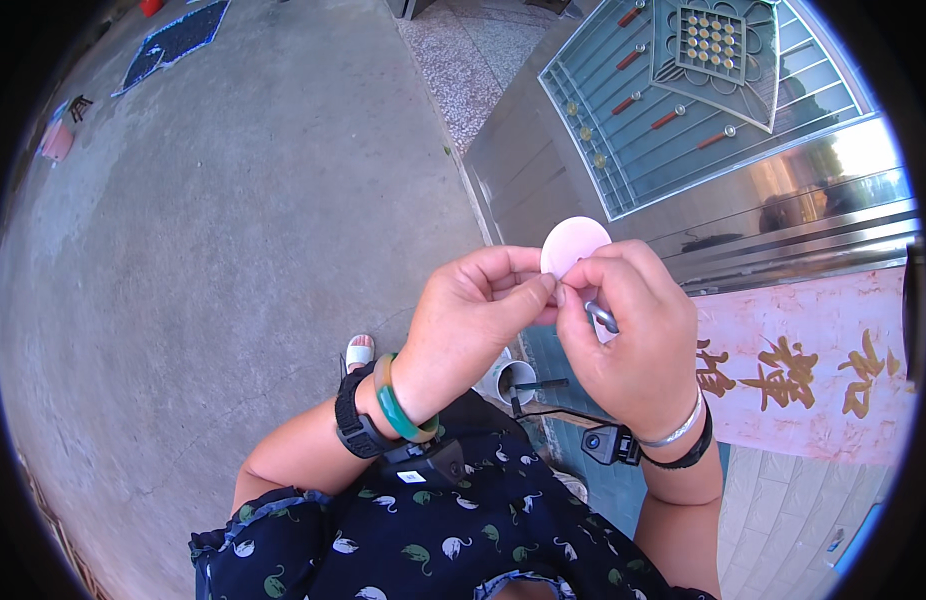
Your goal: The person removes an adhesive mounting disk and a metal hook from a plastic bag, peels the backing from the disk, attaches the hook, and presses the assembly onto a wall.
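My left hand and my right hand meet in front of me, fingertips touching. Between them they pinch a round pale pink disc that sticks up above the fingers. A small silver metal ring or key part shows under my right thumb. A green bangle and a black watch sit on my left wrist; a silver bangle and a black band are on my right wrist.
A grey metal door with a teal barred window stands to the right, with a pink paper strip bearing gold characters. Below my hands a white cup holds a dark stick. Bare concrete ground spreads left; a blue mat lies far off.
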Tool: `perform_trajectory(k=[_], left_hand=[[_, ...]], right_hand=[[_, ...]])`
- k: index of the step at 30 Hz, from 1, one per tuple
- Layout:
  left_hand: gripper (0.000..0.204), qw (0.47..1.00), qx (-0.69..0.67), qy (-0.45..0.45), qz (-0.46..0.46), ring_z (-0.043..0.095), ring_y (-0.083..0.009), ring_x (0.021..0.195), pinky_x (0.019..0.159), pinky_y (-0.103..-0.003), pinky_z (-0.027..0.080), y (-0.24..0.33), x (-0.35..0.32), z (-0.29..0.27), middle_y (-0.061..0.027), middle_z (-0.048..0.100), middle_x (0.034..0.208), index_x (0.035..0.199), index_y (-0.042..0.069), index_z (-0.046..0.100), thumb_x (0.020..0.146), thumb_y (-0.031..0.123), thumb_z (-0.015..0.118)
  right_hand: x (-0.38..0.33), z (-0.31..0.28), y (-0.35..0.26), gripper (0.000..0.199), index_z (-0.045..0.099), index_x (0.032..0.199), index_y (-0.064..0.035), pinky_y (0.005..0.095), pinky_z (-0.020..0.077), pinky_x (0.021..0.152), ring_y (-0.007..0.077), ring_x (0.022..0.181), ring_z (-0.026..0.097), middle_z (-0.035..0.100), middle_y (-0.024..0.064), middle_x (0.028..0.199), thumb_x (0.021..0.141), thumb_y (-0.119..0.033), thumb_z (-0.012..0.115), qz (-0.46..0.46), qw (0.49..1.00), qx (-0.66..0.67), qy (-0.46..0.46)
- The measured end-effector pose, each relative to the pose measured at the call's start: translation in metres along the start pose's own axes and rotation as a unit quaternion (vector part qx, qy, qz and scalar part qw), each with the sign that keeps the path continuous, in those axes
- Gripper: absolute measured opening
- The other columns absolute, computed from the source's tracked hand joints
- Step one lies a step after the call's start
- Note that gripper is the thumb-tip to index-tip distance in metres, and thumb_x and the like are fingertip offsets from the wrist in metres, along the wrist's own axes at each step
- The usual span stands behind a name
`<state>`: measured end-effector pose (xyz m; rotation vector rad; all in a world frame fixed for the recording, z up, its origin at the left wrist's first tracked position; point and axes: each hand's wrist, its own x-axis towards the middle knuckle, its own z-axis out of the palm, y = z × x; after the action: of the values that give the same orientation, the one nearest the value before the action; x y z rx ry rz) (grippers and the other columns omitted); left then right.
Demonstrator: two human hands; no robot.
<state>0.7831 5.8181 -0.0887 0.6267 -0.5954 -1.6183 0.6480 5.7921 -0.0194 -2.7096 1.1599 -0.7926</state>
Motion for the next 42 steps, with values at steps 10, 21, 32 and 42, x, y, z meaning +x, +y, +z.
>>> perform_trajectory(k=[10,21,32,42], left_hand=[[0.022,1.0,0.01,0.002,-0.017,0.063,-0.0166,0.086,0.079,-0.028,0.052,-0.001,0.004,0.002,-0.0129,0.064,0.097,0.106,-0.006,0.057,0.087,0.004,0.055],[0.016,0.999,0.031,-0.004,-0.027,0.063,-0.0153,0.082,0.077,-0.028,0.053,-0.004,0.014,0.005,-0.0118,0.064,0.093,0.1,-0.005,0.058,0.087,0.005,0.056],[0.018,0.998,0.045,-0.011,-0.038,0.063,-0.0168,0.084,0.078,-0.028,0.053,-0.008,0.019,0.011,-0.0131,0.064,0.094,0.102,-0.006,0.058,0.088,0.005,0.055],[0.021,0.998,0.036,0.003,-0.059,0.065,-0.0224,0.085,0.078,-0.03,0.054,-0.011,0.025,0.008,-0.0151,0.064,0.096,0.105,-0.007,0.057,0.088,0.005,0.055]], right_hand=[[0.0,-0.001,0.008,0.017,0.054,0.079,-0.0055,0.0339,0.0468,0.052,0.0271,0.061,0.058,0.055,0.0086,0.077,0.068,-0.003,0.067,0.012,0.999,-0.041,-0.015],[-0.003,-0.004,0.013,0.019,0.051,0.08,-0.0062,0.0355,0.0451,0.05,0.0279,0.059,0.056,0.053,0.0094,0.074,0.068,-0.004,0.065,0.033,0.999,-0.02,-0.031],[-0.005,-0.006,0.023,0.015,0.052,0.077,-0.0051,0.0361,0.0454,0.049,0.0288,0.058,0.057,0.055,0.0099,0.072,0.069,-0.003,0.064,0.056,0.998,-0.012,-0.018],[-0.013,-0.013,0.035,0.008,0.058,0.078,-0.0008,0.023,0.0426,0.053,0.0106,0.058,0.055,0.059,0.0052,0.07,0.074,-0.001,0.064,0.188,0.972,0.138,0.024]])
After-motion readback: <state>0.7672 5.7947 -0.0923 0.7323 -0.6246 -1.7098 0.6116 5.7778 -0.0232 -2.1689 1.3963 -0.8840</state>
